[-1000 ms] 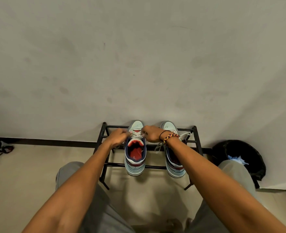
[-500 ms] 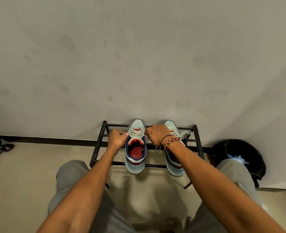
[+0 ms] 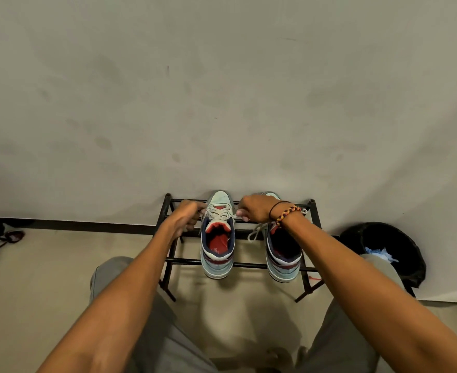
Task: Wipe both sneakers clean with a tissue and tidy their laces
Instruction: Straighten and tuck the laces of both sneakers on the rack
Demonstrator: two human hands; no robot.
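So the person's sitting in front of a low black shoe rack (image 3: 248, 264) pushed up against the wall, with both sneakers parked side by side across its bars. The left sneaker (image 3: 218, 243) is the one getting attention: the left hand (image 3: 187, 215) and the right hand (image 3: 257, 210) sit on either side of its lacing, each with fingers curled into a tight grip on a lace end (image 3: 234, 217), and they look to be pulling outward to snug the crisscrosses down. Makes sense to do it on the rack, since the bars hold the shoe steady while both hands tug. The right sneaker (image 3: 283, 254) sits just beside the first one on the rack, partly under the right wrist with its beaded bracelet (image 3: 289, 212), and its white lace (image 3: 257, 232) is hanging loose over the near side, so I'd guess that one hasn't been tidied yet. Both shoes run lengthwise from the rack's front bar to its back bar, toes pointing at the wall and heels hanging over the front bar toward the person, openings facing up. No tissue in either hand that I can see. Off to the right of the rack there's a black bin (image 3: 399, 246) with something pale blue crumpled inside, can't tell what exactly.
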